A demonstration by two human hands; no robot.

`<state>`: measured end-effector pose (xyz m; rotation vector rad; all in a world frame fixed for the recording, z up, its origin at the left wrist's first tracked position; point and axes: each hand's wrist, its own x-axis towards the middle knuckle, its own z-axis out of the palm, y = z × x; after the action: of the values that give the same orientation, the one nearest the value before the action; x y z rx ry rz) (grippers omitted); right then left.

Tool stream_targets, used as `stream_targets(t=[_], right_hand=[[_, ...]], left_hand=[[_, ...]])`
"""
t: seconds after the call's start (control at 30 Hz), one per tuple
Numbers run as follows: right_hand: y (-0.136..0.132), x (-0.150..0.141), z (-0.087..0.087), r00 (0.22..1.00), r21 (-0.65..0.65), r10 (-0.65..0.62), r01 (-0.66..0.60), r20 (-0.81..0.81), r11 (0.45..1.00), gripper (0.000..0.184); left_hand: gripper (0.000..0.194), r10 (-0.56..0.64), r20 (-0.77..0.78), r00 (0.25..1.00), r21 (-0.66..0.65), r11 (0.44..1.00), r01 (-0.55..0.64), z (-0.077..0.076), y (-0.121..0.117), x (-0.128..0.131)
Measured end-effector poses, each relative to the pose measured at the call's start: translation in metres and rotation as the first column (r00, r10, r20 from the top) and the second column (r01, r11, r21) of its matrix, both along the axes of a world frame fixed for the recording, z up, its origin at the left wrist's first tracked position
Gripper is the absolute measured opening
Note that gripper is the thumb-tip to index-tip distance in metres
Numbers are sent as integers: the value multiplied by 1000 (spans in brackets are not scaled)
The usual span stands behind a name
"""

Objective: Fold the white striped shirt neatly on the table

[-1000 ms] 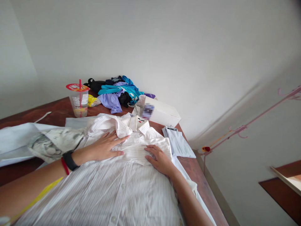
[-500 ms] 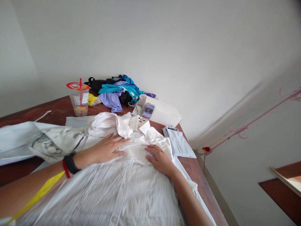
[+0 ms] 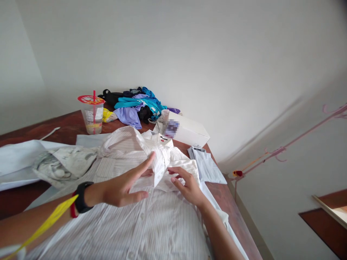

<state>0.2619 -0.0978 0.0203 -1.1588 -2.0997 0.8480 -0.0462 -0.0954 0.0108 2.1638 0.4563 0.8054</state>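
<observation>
Left hand [image 3: 116, 189] spread open at the cuff [image 3: 159, 168], right hand [image 3: 189, 187] loosely open beside it; cuff has shifted inward, now folded across the striped shirt [image 3: 162, 224].

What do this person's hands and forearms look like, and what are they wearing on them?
Both hands are ungloved, with no sleeves showing on the forearms. Just above the left hand sit a smooth black wristband and a thin red band. The right hand has no band.
</observation>
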Motion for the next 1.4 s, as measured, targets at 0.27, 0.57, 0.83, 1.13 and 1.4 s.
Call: stream_targets(t=[0.27, 0.57, 0.83, 1.13, 1.4], right_hand=[[-3, -8, -4, 939, -446, -27, -137, -342, 884, 77], [-4, 1, 0, 825, -501, -163, -160, -541, 850, 33], [6, 34, 12, 558, -467, -398, 20, -728, 884, 30], [4, 33, 25, 692, -525, -419, 68, -588, 848, 41], [14, 66, 22, 652, -407, -446, 222, -613, 886, 48]], left_hand=[[118, -53, -60, 997, 257, 964, 67, -6, -21, 6], [106, -50, -66, 997, 429, 900, 73, 1, -18, 6], [63, 130, -262, 956, 448, 894, 1, -7, -12, 13], [51, 506, -283, 815, 500, 803, -325, -46, 14, -9], [46, 721, -414, 556, 551, 685, -477, -41, 17, -4]])
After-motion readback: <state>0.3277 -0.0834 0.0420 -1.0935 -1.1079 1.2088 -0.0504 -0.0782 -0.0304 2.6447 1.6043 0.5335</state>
